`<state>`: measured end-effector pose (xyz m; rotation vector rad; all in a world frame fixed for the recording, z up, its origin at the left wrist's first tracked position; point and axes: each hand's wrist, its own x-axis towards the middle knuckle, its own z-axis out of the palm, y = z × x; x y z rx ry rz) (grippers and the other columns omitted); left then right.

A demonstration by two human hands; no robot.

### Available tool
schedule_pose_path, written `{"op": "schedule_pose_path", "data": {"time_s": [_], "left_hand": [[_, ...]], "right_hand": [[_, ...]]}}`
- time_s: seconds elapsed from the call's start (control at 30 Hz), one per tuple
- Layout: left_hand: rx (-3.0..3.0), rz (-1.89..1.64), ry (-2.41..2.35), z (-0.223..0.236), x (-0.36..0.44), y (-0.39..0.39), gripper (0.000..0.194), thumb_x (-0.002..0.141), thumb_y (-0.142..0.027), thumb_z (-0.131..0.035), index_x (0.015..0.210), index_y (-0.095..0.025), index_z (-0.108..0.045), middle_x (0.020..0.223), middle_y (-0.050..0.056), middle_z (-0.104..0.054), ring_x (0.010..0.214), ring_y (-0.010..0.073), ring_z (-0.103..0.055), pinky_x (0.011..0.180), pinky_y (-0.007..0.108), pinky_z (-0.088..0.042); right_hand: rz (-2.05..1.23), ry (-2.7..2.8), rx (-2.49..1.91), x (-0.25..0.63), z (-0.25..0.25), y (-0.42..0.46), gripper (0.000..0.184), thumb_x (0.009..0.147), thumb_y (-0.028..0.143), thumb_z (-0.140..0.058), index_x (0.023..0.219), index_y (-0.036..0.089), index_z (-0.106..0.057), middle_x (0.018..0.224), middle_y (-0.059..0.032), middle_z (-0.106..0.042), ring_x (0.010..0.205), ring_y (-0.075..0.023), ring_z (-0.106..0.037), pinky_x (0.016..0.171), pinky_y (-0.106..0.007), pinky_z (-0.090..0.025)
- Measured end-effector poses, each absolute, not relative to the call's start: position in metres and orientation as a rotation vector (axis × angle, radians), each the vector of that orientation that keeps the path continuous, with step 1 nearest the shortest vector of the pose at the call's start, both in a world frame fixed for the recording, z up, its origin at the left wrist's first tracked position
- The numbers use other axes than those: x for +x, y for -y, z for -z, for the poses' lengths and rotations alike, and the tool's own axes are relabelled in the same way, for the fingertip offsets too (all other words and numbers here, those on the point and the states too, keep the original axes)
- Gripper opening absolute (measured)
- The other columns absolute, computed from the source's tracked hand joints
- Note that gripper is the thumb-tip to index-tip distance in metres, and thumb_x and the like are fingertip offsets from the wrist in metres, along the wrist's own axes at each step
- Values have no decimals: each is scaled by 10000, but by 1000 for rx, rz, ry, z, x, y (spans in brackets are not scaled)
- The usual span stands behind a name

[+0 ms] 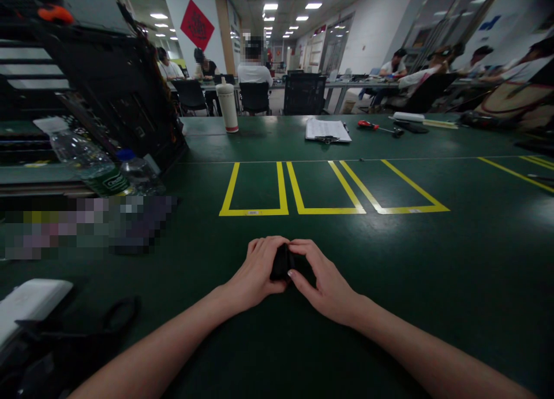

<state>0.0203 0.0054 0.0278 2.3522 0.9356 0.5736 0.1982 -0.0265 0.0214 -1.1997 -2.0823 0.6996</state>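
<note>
A small black box-like object (281,263) sits on the green tabletop between my two hands, and its exact kind is not clear. From the left, my left hand (262,266) wraps around it, fingers over the top and far side, thumb along the near edge. On the opposite side, my right hand (319,278) curves in with thumb and index fingertips against the object's right edge. A dark gap shows between that thumb and index finger. Fingers cover much of the object.
Yellow tape outlines (255,212) mark the green table (433,283) beyond my hands. Farther back are a white cup (227,108), a clipboard (328,130) and a red-handled screwdriver (367,124). Bottles (93,162) and a white device (34,304) lie left. People sit in the background.
</note>
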Motion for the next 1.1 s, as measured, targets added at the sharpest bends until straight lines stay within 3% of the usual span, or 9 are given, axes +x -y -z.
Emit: {"op": "schedule_pose_path", "data": {"time_s": [0.33,0.63,0.8,0.97,1.1], "left_hand": [[2355,-592,-941,-25,20,-6,576,681,-158,-618,1156,-253,-306,1122,40,-451,1046,226,-434,923,419,-296],[2358,-568,-943,-26,20,-5,575,688,-167,-617,1167,-239,-307,1161,53,-433,1074,235,-417,922,425,-306],[2374,-529,-936,-32,19,-5,584,689,-149,-610,1175,-225,-296,1166,65,-428,1088,230,-405,933,416,-298],[2374,-544,-925,-26,19,-6,560,705,-175,-602,1172,-243,-302,1157,55,-434,1076,230,-417,926,424,-298],[2373,-598,-958,-21,20,-6,594,664,-149,-629,1160,-241,-315,1144,51,-442,1066,235,-418,919,423,-300]], "right_hand": [[-688,2046,-1127,198,-20,27,198,812,166,-461,1006,209,-454,1079,-61,-440,995,-172,-466,848,-336,-431],[-915,1954,-1161,199,-21,21,268,797,198,-496,1054,207,-421,1000,-48,-483,921,-165,-491,829,-344,-443],[-862,2013,-1136,200,-20,24,309,797,199,-498,1093,219,-409,1043,-50,-487,941,-170,-491,841,-355,-432],[-799,2013,-1066,202,-21,23,196,791,169,-504,977,217,-471,1069,-46,-465,1002,-172,-467,861,-345,-418],[-895,1935,-1099,201,-21,21,281,769,173,-534,1027,215,-430,1040,-49,-474,981,-174,-480,862,-359,-424]]}}
